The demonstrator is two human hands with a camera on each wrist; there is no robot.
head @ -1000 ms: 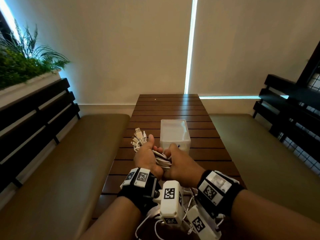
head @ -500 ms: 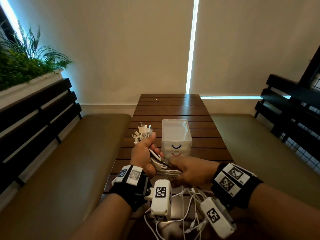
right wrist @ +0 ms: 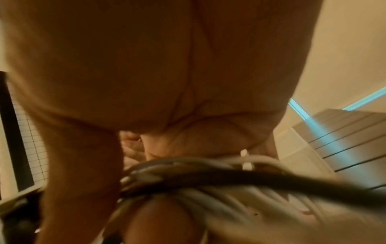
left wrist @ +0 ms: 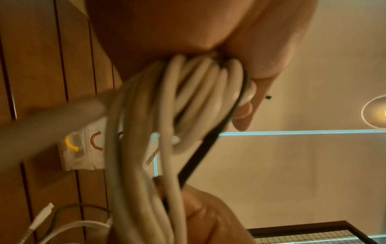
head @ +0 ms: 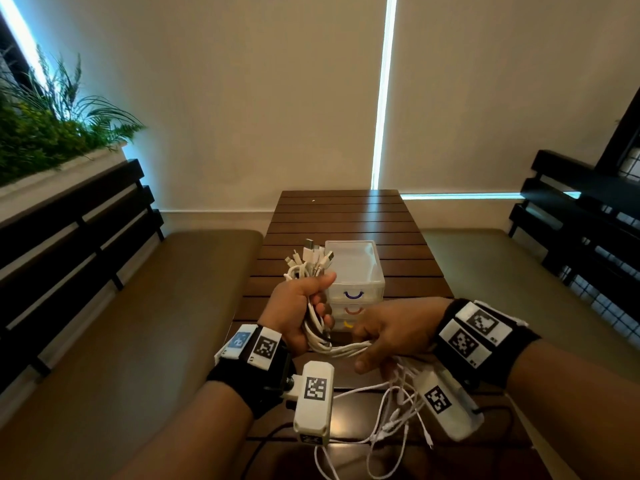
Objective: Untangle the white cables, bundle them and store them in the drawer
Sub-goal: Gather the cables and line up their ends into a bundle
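Surface: I logged one dark slatted wooden table (head: 341, 216), running away from me toward a pale wall, with a bright vertical strip of light (head: 383, 91) down that wall.

Room: two olive bench cushions, one to the left (head: 145, 306) and one to the right (head: 485, 265) of the table; dark slatted backrests behind each; one planter of green foliage (head: 45, 129) at far left.

Storage: one small translucent drawer unit (head: 356, 271) stood mid-table. I counted three drawer handles on its near face: blue on top, red in the middle, yellow at the bottom. All three drawers looked closed, though the hands hid part of the lower fronts.

Cables: one bundle of white cables (head: 313, 268). My left hand (head: 294, 317) was fisted around it, thumb on top, plug ends fanning out above the fist beside the unit. The strands dropped below the fist and curved right into my right hand (head: 391, 334), whose fingers were curled round them. Loose tails (head: 391, 420) trailed onto the near table edge. The strand count I could not fix; the wrist views were blurred.

Worn gear: two black wristbands with marker tiles, two white camera modules.
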